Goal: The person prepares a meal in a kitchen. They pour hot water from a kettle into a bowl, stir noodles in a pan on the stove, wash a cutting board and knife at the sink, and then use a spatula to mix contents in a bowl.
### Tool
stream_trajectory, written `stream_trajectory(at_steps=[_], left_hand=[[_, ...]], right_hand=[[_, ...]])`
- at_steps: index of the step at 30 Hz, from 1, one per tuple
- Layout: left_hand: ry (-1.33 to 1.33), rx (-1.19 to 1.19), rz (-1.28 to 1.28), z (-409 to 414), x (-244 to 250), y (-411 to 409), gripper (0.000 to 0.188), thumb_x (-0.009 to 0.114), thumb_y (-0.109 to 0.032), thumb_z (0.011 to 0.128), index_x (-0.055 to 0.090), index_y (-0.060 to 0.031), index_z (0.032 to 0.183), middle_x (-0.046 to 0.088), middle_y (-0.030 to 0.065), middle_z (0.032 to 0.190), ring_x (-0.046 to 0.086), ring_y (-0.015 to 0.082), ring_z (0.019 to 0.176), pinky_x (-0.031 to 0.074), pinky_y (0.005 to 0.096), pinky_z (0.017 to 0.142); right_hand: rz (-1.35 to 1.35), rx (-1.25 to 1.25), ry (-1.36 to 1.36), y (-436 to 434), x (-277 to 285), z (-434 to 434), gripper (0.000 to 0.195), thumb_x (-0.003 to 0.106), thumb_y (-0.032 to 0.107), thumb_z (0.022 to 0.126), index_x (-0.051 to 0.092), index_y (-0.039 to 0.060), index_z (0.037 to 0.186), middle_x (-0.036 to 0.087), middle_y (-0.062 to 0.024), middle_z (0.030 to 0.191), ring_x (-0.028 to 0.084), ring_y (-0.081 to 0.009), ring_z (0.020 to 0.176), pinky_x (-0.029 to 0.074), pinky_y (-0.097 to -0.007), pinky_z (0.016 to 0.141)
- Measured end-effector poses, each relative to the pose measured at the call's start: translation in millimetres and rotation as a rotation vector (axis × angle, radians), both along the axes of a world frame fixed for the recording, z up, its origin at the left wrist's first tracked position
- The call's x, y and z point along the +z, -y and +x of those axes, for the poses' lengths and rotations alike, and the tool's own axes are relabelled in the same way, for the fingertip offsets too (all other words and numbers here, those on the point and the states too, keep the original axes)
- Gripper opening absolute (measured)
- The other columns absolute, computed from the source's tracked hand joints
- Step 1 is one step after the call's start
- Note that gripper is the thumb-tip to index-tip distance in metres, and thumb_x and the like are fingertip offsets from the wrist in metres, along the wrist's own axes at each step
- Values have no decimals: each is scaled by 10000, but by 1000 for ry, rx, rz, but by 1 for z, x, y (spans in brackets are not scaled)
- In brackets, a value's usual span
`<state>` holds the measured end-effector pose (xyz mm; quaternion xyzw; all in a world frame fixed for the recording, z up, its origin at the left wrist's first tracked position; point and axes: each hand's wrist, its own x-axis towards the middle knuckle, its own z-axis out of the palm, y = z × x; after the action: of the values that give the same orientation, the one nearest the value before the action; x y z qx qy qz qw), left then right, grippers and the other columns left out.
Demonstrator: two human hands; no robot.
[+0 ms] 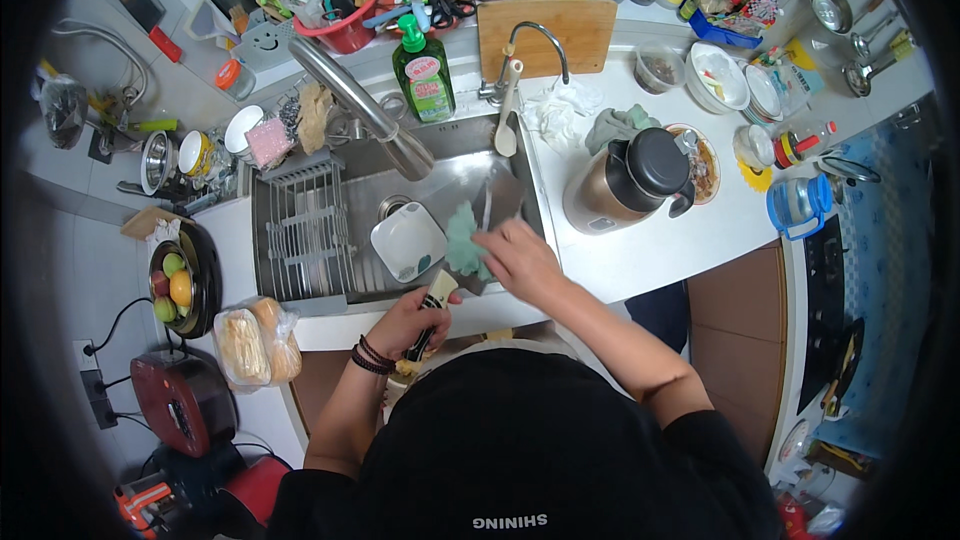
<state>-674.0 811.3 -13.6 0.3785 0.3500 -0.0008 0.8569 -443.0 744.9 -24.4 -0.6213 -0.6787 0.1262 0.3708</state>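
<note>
My left hand [416, 321] grips the black and cream handle [441, 289] of what looks like a kitchen knife, over the sink's front edge. Its broad metal blade [504, 196] seems to reach up and right over the basin, blurred and partly covered. In my right hand [521, 259] a green cloth [465, 240] is pinched, lying against the blade. Left of the cloth, a white square dish [409, 241] with a leaf pattern rests in the stainless steel sink [450, 142]. Above the basin hangs the steel faucet [375, 116].
A wire drying rack [307, 229] fills the sink's left side. Behind stand a green detergent bottle [424, 79] and a slim curved tap [536, 34]. On the right counter is a large thermos jug [619, 187]; bagged bread [274, 337] lies at left.
</note>
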Motion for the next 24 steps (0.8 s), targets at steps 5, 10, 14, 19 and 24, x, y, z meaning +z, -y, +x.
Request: stream_trajectory(at_steps=[5, 10, 14, 19, 24], left_hand=[[-2, -82, 135, -33, 16, -16, 260, 542, -32, 873, 509, -17, 1131, 491, 15, 655, 465, 96, 520, 389, 232, 508], [190, -2, 47, -60, 36, -22, 265, 533, -38, 875, 515, 19, 1133, 458, 22, 656, 429, 100, 504, 359, 234, 496], [446, 18, -49, -55, 28, -29, 314, 569, -150, 861, 517, 30, 1114, 437, 33, 623, 405, 112, 481, 325, 247, 430], [582, 27, -44, -25, 27, -51, 285, 563, -133, 873, 500, 20, 1105, 465, 42, 660, 426, 113, 502, 345, 247, 433], [575, 178, 251, -25, 62, -86, 263, 560, -109, 879, 480, 17, 1095, 477, 51, 668, 455, 116, 514, 384, 252, 455]], right_hand=[[81, -424, -87, -71, -22, 45, 270, 656, 127, 818, 607, 30, 1065, 624, -144, 916, 613, -308, 850, 495, -403, 722], [-199, -181, -1621, -67, -14, 72, 317, 549, 106, 910, 545, 63, 1223, 651, -46, 1107, 652, -173, 915, 503, -336, 866], [-237, 215, -1931, -59, 12, 35, 365, 509, 100, 904, 510, 47, 1265, 641, -83, 1153, 624, -186, 1050, 477, -335, 942], [-402, 156, -2127, -43, 10, -20, 465, 468, 267, 936, 477, -13, 1307, 580, -141, 1268, 555, -278, 1171, 409, -415, 1032], [-520, 171, -1984, -16, 21, -40, 406, 467, 242, 949, 497, 7, 1278, 548, -159, 1290, 545, -283, 1179, 419, -413, 1025]])
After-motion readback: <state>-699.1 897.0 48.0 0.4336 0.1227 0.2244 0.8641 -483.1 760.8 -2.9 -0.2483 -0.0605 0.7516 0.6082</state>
